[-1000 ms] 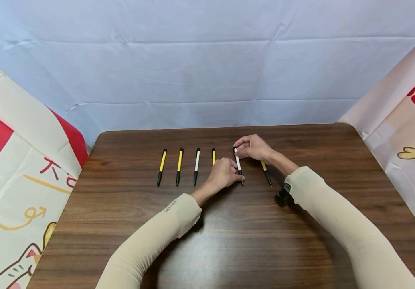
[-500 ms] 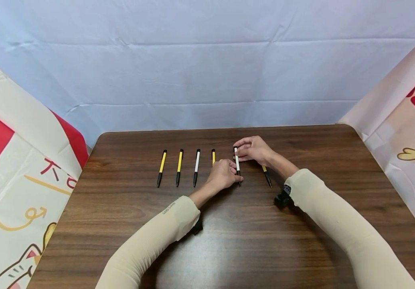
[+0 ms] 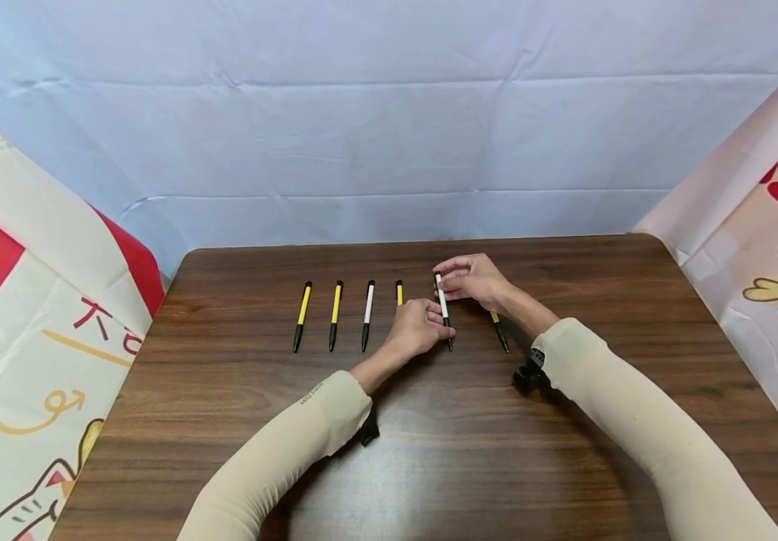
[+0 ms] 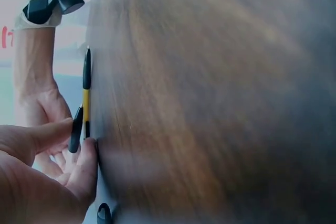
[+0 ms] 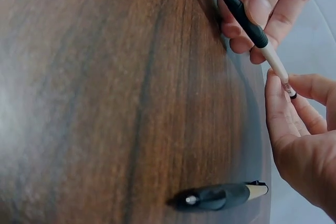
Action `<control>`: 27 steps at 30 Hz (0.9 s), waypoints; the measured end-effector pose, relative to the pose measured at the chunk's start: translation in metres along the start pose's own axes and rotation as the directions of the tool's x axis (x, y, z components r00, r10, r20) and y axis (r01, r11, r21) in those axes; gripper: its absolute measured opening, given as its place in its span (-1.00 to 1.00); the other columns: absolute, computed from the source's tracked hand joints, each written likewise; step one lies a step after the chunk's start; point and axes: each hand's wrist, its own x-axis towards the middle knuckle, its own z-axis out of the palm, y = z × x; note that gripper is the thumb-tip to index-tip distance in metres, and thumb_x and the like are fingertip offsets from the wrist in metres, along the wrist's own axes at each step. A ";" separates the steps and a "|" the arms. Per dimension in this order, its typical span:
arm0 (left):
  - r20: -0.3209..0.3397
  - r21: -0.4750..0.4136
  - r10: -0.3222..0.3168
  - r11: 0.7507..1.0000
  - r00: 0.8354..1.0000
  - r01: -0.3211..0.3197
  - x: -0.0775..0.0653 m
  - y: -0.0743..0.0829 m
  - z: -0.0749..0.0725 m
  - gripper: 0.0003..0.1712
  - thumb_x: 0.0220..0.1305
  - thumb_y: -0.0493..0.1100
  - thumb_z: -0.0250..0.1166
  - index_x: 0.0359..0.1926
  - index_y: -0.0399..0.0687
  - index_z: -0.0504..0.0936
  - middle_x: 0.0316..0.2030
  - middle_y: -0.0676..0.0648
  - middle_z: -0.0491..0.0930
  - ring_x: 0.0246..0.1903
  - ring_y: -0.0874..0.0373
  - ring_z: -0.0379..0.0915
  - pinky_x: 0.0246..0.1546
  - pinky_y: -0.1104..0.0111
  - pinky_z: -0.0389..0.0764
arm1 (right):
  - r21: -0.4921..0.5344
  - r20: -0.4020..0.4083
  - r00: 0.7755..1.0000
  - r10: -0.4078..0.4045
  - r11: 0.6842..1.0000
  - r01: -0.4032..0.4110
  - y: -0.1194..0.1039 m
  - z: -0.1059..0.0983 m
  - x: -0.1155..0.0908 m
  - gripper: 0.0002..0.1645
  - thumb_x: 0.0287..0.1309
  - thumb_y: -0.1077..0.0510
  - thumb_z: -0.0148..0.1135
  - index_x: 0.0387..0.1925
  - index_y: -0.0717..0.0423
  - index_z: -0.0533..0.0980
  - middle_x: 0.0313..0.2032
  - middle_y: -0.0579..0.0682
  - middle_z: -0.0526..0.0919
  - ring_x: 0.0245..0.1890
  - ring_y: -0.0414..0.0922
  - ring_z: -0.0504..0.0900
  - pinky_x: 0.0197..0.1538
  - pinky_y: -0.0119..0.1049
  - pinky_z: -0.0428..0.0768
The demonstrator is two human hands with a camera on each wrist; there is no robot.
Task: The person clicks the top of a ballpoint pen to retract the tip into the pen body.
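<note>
A white pen with a black grip (image 3: 443, 302) is held between both hands in the head view. My left hand (image 3: 416, 328) pinches its black lower part, thumb on the near side. Its upper end is pinched by my right hand (image 3: 476, 279). In the right wrist view the white pen (image 5: 273, 60) slants between the two hands, both on it. Partly behind my left hand lies a yellow pen (image 3: 399, 291), its lower part hidden. Another yellow pen (image 3: 499, 329) lies below my right wrist, its upper end covered.
Left of the hands, a yellow pen (image 3: 303, 314), a second yellow pen (image 3: 336, 314) and a white pen (image 3: 368, 314) lie side by side, tips toward me. The brown wooden table (image 3: 240, 421) ends at a pale cloth backdrop (image 3: 389, 150).
The held white pen has shifted slightly to the left, with both hands keeping their pinch. The other pens have not visibly moved.
</note>
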 end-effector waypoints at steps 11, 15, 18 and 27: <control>-0.019 -0.226 -0.075 0.972 0.997 0.069 -0.004 0.001 0.000 -0.61 0.12 -0.42 0.59 -0.01 -0.30 0.72 -0.33 -0.10 0.79 -0.37 0.24 0.67 -0.34 0.45 0.69 | 0.047 -0.018 1.000 -0.019 0.999 0.020 0.000 0.001 -0.002 -0.44 0.33 0.54 0.26 0.34 0.53 0.45 -0.23 0.08 0.82 -0.24 -0.14 0.80 -0.06 -0.23 0.79; 0.007 -0.365 -0.104 0.925 0.995 0.100 -0.003 0.000 0.000 -0.59 0.14 -0.50 0.55 0.03 -0.38 0.69 -0.28 -0.15 0.77 -0.35 0.20 0.68 -0.25 0.37 0.78 | 0.072 -0.003 1.000 -0.025 0.997 0.025 -0.001 0.001 -0.003 -0.42 0.34 0.52 0.28 0.36 0.52 0.43 -0.15 0.14 0.81 -0.20 -0.14 0.79 -0.05 -0.24 0.78; 0.025 -0.428 -0.115 0.896 0.993 0.115 -0.003 -0.001 -0.001 -0.59 0.14 -0.52 0.53 0.03 -0.41 0.68 -0.24 -0.20 0.76 -0.34 0.19 0.66 -0.20 0.33 0.79 | 0.092 0.010 1.000 -0.027 0.995 0.026 0.000 0.001 -0.004 -0.39 0.33 0.52 0.28 0.38 0.52 0.41 -0.18 0.09 0.80 -0.19 -0.15 0.77 -0.05 -0.26 0.78; 0.100 -0.548 -0.119 0.822 0.988 0.155 -0.006 -0.002 -0.004 -0.59 0.19 -0.55 0.48 0.07 -0.49 0.65 -0.29 -0.14 0.72 -0.32 0.17 0.72 -0.14 0.28 0.79 | 0.128 0.063 0.996 -0.063 0.990 0.054 -0.001 0.002 -0.009 -0.35 0.34 0.53 0.27 0.42 0.51 0.36 -0.27 -0.01 0.79 -0.21 -0.15 0.80 -0.05 -0.25 0.78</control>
